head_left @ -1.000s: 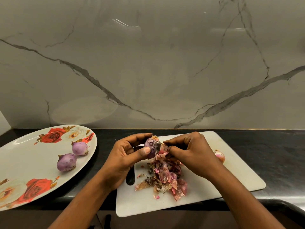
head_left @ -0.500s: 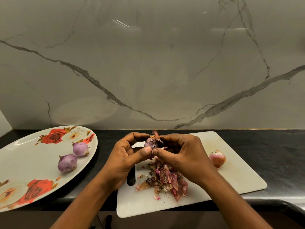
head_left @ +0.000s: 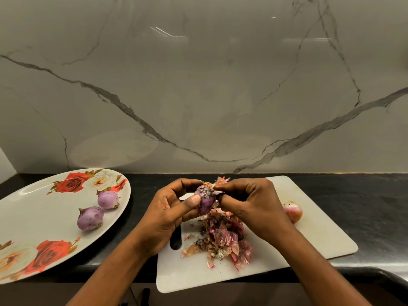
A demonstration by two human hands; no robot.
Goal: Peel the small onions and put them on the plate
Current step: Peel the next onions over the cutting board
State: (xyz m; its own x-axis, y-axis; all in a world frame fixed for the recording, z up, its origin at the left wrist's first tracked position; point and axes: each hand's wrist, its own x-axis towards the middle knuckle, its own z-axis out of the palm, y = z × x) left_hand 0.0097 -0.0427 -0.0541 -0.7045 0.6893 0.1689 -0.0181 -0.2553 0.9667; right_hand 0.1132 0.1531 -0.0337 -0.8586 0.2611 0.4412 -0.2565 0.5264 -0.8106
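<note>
My left hand (head_left: pixel 167 208) grips a small purple onion (head_left: pixel 205 200) above the white cutting board (head_left: pixel 320 235), thumb pressed on its front. My right hand (head_left: pixel 249 202) pinches a strip of dry skin (head_left: pixel 221 180) at the onion's top. Under my hands lies a pile of pink and brown peels (head_left: pixel 223 239). One unpeeled onion (head_left: pixel 292 212) sits on the board to the right, partly behind my right wrist. Two peeled purple onions (head_left: pixel 90 218) (head_left: pixel 108 199) lie on the oval rose-patterned plate (head_left: pixel 33 208) at the left.
The plate and the board rest on a black counter (head_left: pixel 364 195) against a grey marble wall (head_left: pixel 198 85). The board's handle slot (head_left: pixel 176 241) sits by my left wrist. The counter's front edge curves at the lower right.
My hands and the onion have risen slightly. My right hand has shifted from the onion's side to its top and pulls skin upward; the unpeeled onion at the right is more exposed.
</note>
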